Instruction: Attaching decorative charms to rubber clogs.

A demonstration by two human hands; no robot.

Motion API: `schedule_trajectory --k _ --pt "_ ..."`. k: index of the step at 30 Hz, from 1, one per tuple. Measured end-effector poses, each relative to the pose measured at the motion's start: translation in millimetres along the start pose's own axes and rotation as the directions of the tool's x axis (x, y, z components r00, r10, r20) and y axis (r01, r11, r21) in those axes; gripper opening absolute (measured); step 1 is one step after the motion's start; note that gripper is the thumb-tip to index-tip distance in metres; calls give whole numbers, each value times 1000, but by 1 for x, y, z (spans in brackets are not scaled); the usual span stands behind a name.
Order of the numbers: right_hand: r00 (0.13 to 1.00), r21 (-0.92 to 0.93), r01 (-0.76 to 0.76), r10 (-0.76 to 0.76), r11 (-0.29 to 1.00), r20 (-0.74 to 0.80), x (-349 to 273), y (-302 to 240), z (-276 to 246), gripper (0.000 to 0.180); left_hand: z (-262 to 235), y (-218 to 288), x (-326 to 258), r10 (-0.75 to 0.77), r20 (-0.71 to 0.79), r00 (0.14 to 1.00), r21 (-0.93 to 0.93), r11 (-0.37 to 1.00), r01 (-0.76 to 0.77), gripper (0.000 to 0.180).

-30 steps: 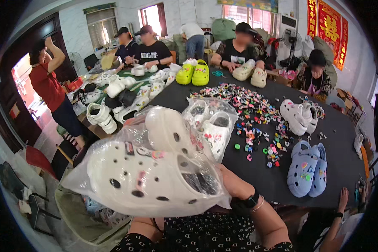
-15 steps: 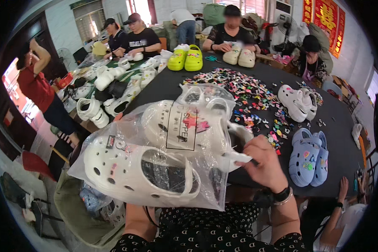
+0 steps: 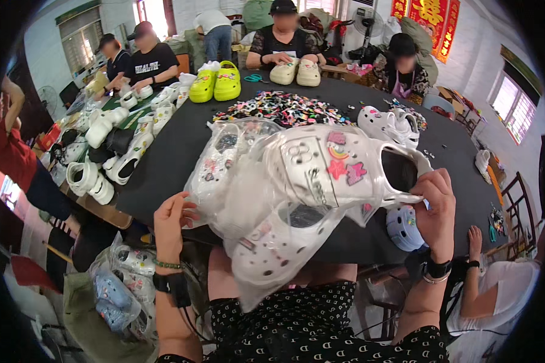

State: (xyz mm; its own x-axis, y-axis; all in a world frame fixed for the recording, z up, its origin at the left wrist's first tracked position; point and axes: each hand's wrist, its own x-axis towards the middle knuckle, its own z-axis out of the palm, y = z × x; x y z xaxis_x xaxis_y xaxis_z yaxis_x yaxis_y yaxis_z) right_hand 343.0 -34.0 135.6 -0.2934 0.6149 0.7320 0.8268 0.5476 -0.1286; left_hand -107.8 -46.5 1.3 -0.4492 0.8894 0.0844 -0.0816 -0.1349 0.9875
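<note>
Clog (image 3: 351,166) farther right, crosswise, toe left

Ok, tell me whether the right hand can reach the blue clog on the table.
Probably not: the right hand holds a white clog by its heel, though the blue clog looks near.

Black-topped bench (image 3: 457,181), clock faces read from its middle. Charm heap (image 3: 284,110), small multicolour bits, just off 12 o'clock. Cream clogs (image 3: 308,72) at the far edge, 12. Teal scissors (image 3: 254,78) at 11. Lime clogs (image 3: 227,83) between 10 and 11. Bagged white clogs (image 3: 215,160) at 9, partly covered. White clogs (image 3: 375,123) at 2. Blue footwear (image 3: 401,228) at 4, mostly hidden
</note>
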Motion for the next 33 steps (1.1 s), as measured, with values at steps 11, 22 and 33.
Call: schedule_trajectory --k 11,22,33 --pt "998 -48 -32 35 998 52 -4 33 44 19 58 -70 -107 -123 511 851 300 953 -42 52" --pt "972 -149 235 -228 961 59 24 59 97 17 90 -31 -108 -471 588 657 -106 761 640 53" --pt "957 -72 30 -8 997 292 2 51 125 23 39 -48 -62 -262 398 879 -10 957 290 44"
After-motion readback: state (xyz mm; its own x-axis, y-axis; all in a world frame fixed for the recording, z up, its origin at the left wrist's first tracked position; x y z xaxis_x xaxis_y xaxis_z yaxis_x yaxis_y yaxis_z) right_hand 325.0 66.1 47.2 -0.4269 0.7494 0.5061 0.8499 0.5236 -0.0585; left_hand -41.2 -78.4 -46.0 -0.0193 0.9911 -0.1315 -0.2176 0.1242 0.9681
